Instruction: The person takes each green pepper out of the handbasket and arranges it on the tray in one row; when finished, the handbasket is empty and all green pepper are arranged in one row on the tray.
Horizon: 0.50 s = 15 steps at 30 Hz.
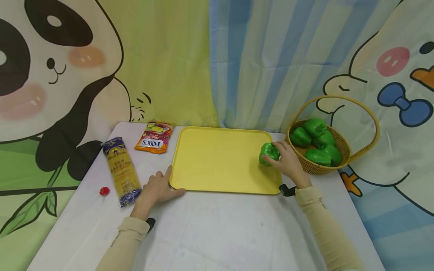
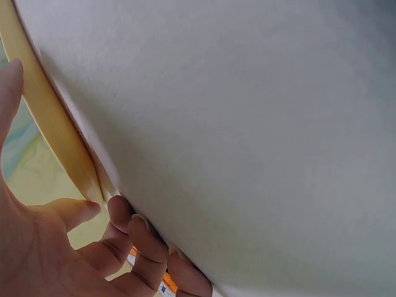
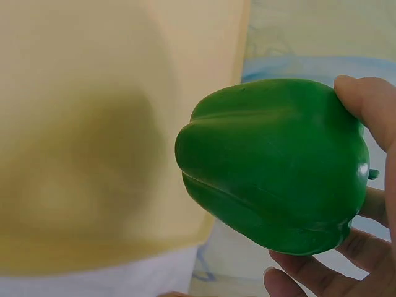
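peppers [image 1: 323, 139] in basket [image 1: 315, 169] right of tray [image 1: 220, 160]; candy bag [image 1: 156, 137] left

We cannot count the glossy green bell peppers [image 1: 315, 127] heaped in the woven tan wicker basket [image 1: 315, 169], for they overlap. The roundish red object [image 1: 104, 191] is too small for us to identify. In the right wrist view, we see the flat yellow rectangular tray [image 3: 105, 124] cut off; the lobed green pepper [image 3: 272, 167] hides part of the right grip [image 3: 365, 250].
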{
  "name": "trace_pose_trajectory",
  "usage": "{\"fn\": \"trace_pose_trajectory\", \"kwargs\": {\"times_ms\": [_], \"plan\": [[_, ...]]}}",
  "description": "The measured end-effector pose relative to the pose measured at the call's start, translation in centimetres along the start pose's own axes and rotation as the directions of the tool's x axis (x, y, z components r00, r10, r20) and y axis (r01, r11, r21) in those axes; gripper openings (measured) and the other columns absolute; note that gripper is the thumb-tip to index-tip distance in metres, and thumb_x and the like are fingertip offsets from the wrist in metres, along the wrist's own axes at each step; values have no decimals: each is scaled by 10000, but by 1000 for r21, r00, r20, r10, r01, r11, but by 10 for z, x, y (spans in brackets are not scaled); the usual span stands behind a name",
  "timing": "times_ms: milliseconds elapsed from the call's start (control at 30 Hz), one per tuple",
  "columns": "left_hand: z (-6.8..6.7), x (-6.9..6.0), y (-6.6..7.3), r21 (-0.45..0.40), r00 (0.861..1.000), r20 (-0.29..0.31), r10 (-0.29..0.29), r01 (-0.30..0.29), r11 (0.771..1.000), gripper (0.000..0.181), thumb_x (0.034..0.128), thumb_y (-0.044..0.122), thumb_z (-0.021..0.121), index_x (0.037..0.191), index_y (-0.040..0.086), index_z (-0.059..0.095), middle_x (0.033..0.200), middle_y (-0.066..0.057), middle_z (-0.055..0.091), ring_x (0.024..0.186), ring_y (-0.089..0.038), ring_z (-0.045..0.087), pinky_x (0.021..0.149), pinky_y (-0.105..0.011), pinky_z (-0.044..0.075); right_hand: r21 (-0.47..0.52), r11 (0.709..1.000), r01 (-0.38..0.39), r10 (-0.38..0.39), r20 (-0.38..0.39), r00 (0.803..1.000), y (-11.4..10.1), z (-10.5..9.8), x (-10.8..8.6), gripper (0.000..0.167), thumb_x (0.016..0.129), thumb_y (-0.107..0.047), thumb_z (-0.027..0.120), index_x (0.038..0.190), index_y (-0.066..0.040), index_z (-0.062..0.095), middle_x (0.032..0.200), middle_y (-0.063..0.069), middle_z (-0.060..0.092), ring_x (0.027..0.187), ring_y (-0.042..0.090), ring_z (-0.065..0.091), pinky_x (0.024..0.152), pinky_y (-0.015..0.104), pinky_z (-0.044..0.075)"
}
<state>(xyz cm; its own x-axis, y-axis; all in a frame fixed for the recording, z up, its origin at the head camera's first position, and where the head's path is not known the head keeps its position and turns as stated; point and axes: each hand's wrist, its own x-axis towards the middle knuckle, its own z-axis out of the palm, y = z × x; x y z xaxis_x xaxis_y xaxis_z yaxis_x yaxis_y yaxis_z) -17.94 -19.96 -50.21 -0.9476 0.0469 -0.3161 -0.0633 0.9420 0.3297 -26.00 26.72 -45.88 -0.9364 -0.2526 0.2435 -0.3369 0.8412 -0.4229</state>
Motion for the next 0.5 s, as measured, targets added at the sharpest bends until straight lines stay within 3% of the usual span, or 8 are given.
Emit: {"fn": "trace_pose_trajectory", "kwargs": {"times_ms": [267, 500], "plan": [[1, 0, 0, -1, 1000, -4, -3, 3, 1000, 1200, 759, 776, 668, 1620, 110, 163, 1263, -283, 505, 1102, -433, 517, 845, -695, 496, 13, 999, -40, 39, 70, 997, -3, 12, 0, 790, 885, -556, 704, 1434, -29, 494, 1419, 217, 478, 1294, 423, 483, 1062, 620, 446], [2, 0, 0, -1, 1000, -4, -5, 5, 1000, 1204, 755, 786, 663, 1620, 114, 164, 1250, -276, 506, 1094, -424, 515, 839, -695, 494, 15, 1000, -16, 15, 63, 998, -4, 21, 1, 743, 880, -515, 731, 1405, -30, 526, 1385, 206, 505, 1260, 391, 513, 1060, 583, 463]]}}
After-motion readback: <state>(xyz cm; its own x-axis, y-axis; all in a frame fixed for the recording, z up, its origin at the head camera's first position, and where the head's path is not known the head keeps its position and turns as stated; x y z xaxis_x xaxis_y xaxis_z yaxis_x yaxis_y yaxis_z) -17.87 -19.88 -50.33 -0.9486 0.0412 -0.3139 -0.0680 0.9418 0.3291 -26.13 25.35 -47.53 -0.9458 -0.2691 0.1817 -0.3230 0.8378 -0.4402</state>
